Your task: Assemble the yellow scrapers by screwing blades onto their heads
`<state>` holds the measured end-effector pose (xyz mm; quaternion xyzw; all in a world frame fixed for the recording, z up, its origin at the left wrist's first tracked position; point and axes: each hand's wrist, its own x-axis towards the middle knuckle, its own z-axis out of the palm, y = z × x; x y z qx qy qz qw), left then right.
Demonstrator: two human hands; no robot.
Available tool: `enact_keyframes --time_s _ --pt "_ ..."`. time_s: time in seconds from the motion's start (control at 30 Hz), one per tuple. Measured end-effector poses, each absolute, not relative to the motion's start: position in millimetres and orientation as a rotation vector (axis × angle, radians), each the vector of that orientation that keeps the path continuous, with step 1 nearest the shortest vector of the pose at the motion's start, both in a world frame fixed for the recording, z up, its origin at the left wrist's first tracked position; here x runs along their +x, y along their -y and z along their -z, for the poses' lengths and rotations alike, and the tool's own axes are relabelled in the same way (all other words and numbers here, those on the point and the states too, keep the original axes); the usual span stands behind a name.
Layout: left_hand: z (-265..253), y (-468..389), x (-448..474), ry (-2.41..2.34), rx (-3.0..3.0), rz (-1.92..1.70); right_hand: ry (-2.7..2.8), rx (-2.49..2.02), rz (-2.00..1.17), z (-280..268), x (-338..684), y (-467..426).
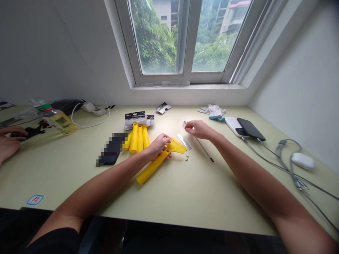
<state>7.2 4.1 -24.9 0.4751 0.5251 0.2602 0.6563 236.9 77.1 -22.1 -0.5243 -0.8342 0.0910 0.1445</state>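
Left hand (pixel 158 145) is gripping the yellow scraper (pixel 159 159) near its head, pressing it on the counter (pixel 185 190). Right hand (pixel 198 129) is holding the screwdriver (pixel 202 148) at its handle end, tip resting on the counter. Metal blade (pixel 183 141) and small screws (pixel 186 158) are lying between them.

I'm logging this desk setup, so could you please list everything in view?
Scraper: 1, yellow, centre, under left hand.
Spare handles: about 3, yellow, behind it.
Blade: 1, silver, beside the scraper head.
Screws: about 2, small, near blade.
Screwdriver: 1, dark tip, at right hand.
Phones: 2, white and black, right.
Mouse: 1, white, far right.
Gloves: white, back.
Bottle: 1, yellowish, left.
Another person's hand: far left.
Left hand; right hand.
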Motion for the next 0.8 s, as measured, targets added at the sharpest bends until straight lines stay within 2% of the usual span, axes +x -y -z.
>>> enact_keyframes --time_s 0.23,0.57,0.7,0.8 --pt "25.1 -7.9 3.5 -1.136 1.022 -0.718 2.692 -1.707 -0.194 15.7 205.1 -56.9" --pt "19.9 -11.3 1.0 -1.007 1.035 -0.750 2.717 -1.891 -0.282 12.7 199.3 -61.7" --pt "15.4 -11.3 -1.3 -1.021 1.042 -0.779 2.729 -1.821 -0.274 7.9 203.1 -55.8" --pt "12.9 -13.5 -4.1 -1.027 1.052 -0.803 2.818 -1.587 -0.253 5.5 213.8 -42.9"
